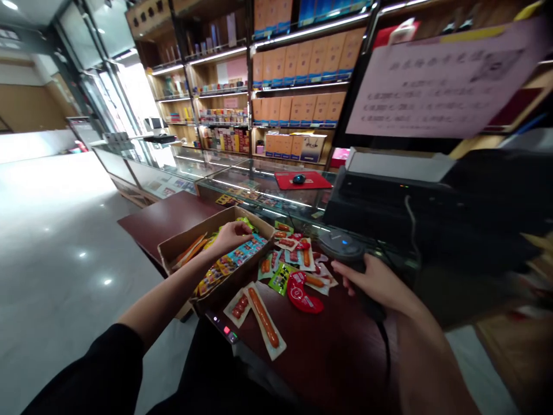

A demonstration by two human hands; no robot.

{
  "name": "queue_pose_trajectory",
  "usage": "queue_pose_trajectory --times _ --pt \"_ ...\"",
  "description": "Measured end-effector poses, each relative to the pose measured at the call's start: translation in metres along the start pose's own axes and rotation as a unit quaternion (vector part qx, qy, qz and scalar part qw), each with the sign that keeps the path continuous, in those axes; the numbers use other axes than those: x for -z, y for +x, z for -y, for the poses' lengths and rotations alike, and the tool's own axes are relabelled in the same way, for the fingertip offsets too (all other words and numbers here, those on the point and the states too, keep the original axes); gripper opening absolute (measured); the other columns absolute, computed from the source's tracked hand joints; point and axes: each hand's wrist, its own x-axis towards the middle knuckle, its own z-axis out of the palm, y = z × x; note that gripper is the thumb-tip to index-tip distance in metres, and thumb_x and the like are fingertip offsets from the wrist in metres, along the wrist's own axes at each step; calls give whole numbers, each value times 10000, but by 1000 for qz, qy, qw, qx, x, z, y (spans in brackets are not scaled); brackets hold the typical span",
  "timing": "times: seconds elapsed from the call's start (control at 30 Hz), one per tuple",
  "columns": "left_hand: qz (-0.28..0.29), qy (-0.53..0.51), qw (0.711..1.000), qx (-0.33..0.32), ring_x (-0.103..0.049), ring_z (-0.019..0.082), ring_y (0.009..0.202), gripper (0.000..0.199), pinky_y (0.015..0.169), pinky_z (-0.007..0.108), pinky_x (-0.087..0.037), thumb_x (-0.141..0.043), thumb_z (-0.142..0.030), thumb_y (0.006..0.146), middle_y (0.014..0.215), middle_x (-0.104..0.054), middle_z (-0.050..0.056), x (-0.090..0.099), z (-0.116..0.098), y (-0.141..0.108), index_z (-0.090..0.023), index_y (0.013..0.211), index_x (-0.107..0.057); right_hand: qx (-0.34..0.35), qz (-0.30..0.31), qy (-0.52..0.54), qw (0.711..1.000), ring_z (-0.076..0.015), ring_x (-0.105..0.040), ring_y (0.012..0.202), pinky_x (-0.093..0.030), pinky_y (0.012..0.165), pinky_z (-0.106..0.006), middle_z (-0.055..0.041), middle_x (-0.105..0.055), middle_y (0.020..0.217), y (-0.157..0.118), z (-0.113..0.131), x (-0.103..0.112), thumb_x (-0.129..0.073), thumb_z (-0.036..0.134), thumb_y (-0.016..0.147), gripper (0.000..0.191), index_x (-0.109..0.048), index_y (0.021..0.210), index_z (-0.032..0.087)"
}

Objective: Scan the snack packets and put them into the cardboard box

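My left hand (pixel 231 237) is over a cardboard box (pixel 170 245) of snack packets, its fingers curled together just above the blue packets (pixel 248 249). Whatever it may pinch is too small to make out. Yellow packets (pixel 213 275) lie in the near part of the box, with orange-brown sticks (pixel 192 249) to the left. In my right hand (pixel 374 279) is a black handheld barcode scanner (pixel 345 245), its cord hanging down. Between box and scanner, packaged sausages lie loose with a red curved packet (pixel 302 293) and a green packet (pixel 281 278). A long packaged sausage (pixel 264 320) lies nearest me.
The dark red table (pixel 319 351) adjoins a glass display counter (pixel 242 176) carrying a red mouse pad (pixel 285 181) and mouse (pixel 298 179). A dark monitor or machine (pixel 389 202) with a paper sign (pixel 432 86) stands at right. Stocked shelves (pixel 302 83) line the back.
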Motion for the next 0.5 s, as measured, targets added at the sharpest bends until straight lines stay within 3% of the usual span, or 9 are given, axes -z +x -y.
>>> queue_pose_trajectory --times 0.17,0.3,0.4,0.5 --pt "112 44 992 -47 -643 148 715 201 672 237 -481 -690 -315 693 779 -700 33 -77 -22 19 -148 804 -668 -1 -22 -2 1000 -143 -589 458 -472 470 -256 -11 -626 585 -6 -4 14 -628 520 799 362 -548 849 171" --pt "204 126 966 -93 -631 169 769 281 697 249 -468 -701 -367 688 844 -694 38 -132 -31 22 -156 873 -679 -1 -24 24 999 -135 -586 460 -471 469 -248 -10 -626 594 -8 -5 19 -629 494 809 333 -556 858 173" --pt "239 244 929 -139 -620 232 887 488 776 301 -466 -728 -467 653 959 -671 94 -162 -33 21 -153 1023 -677 7 -30 29 999 -132 -584 459 -466 472 -244 -8 -629 592 -9 -7 21 -623 477 819 308 -561 855 177" --pt "238 348 888 -182 -601 276 956 618 834 354 -451 -677 -546 698 1039 -624 138 -179 -34 18 -188 1199 -627 16 -25 32 999 -130 -585 460 -468 481 -245 -6 -633 595 -10 -10 22 -615 460 830 285 -563 854 181"
